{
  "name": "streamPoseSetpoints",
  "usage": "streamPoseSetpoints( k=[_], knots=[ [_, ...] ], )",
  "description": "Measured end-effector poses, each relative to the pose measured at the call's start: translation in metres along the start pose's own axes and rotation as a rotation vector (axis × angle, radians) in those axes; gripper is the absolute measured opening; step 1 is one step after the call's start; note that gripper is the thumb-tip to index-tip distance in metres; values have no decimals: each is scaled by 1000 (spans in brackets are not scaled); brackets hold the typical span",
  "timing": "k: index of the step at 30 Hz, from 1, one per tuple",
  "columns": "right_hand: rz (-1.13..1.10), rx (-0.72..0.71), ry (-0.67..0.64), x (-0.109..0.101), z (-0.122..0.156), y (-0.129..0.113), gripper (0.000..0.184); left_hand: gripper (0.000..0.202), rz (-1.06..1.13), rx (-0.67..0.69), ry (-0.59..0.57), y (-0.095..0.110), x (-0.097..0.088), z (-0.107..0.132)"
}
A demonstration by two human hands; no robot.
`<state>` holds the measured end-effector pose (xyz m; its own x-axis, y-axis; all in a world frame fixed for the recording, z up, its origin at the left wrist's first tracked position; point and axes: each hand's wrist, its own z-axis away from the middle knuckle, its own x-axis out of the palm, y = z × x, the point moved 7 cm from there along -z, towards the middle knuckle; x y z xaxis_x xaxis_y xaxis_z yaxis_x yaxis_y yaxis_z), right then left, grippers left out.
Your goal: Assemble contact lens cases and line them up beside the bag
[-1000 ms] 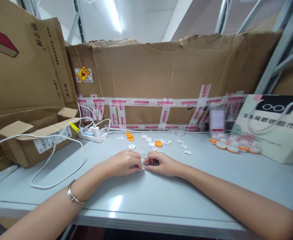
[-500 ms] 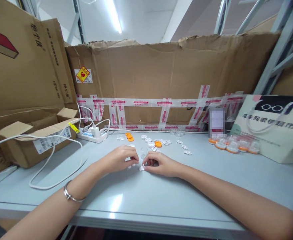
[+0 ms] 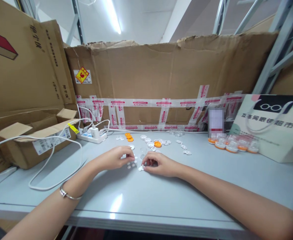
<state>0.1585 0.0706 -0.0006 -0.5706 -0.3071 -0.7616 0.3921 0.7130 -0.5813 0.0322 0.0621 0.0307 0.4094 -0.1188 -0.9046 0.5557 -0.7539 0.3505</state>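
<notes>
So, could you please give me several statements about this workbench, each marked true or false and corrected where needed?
1. The right hand pinches a small white piece. True.
2. The left hand grips the orange rings. False: they lie on the table beyond it, and loose white pieces are near its fingertips.
3. Clear containers with orange bases stand beside the paper bag. True.
4. The power strip lies at the right end of the table. False: it is on the left, next to the small open carton.
5. The paper bag has a dark panel showing a pair of glasses. True.
</notes>
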Motion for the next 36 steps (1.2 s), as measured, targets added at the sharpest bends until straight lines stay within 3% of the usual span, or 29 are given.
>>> streamPoseSetpoints(
  k=[6,14,20,24,27,31,36],
  knots=[
    [-7,10,0,-1,0,-1,17,27,150,-166,-159,-19,12,3],
    [-119,74,5,-1,0,7,20,14,82,-196,-160,-20,12,3],
    [-178,66,157,-10,-2,4,18,17,-60,-94,-5,-7,6,-1],
    [-184,-4,287,-20,0,-8,19,11,201,-81,220,4,-1,-6],
    [-198,-45,319,-22,0,-16,20,11,335,-72,314,11,-3,-7],
    [-164,-55,334,-21,1,-19,16,13,418,-94,328,9,0,-7],
    [-56,-126,266,-22,1,-21,12,15,370,-70,229,4,2,-6]
  ],
)
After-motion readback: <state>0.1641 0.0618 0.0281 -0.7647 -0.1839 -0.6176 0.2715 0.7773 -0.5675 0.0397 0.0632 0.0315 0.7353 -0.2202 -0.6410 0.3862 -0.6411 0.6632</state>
